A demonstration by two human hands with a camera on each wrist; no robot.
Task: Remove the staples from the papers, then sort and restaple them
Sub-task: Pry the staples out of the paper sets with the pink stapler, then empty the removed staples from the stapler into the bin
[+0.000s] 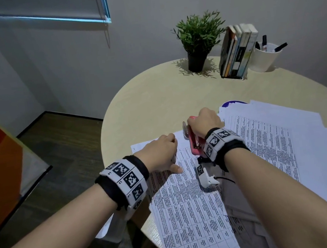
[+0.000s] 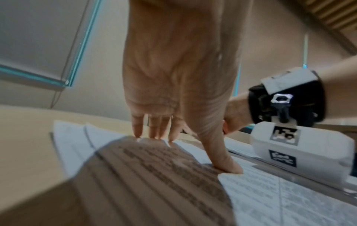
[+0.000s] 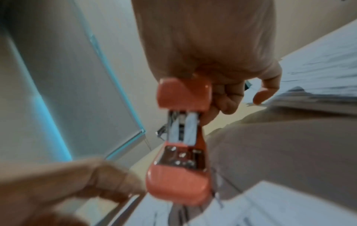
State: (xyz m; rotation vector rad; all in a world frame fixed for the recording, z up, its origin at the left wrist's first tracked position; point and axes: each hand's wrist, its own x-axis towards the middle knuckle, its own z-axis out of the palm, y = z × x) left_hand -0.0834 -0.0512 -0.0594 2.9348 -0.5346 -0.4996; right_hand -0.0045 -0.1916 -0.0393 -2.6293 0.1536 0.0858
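Grey-walled room, roller blind (image 1: 41,7) at 11 o'clock; rounded beige counter (image 1: 155,96) carrying all items.

Item 1: printed white sheets with tables of small black text (image 1: 188,203), lying at the counter's near edge, 6 o'clock. A looser spread of similar white printed papers (image 1: 282,129) overlaps at 3 o'clock.

Item 2: left hand (image 1: 160,155), resting on the printed sheets near their top left corner; fingers (image 2: 138,130) straight and slightly apart, tips and thumb pressing the paper flat.

Item 3: coral-pink plastic stapler with metal inner parts (image 1: 193,142), just beside the left hand, standing on end over the sheets' top edge. Right hand (image 1: 205,121) grips its upper end, fingers curled round it; the little finger sticks out free in the right wrist view.

Item 4: green potted plant in a black pot (image 1: 197,41), 12 o'clock, far edge.

Item 5: leaning row of books (image 1: 236,51), beside the plant.

Item 6: white cup of black pens (image 1: 265,55), touching the books, 1 o'clock.
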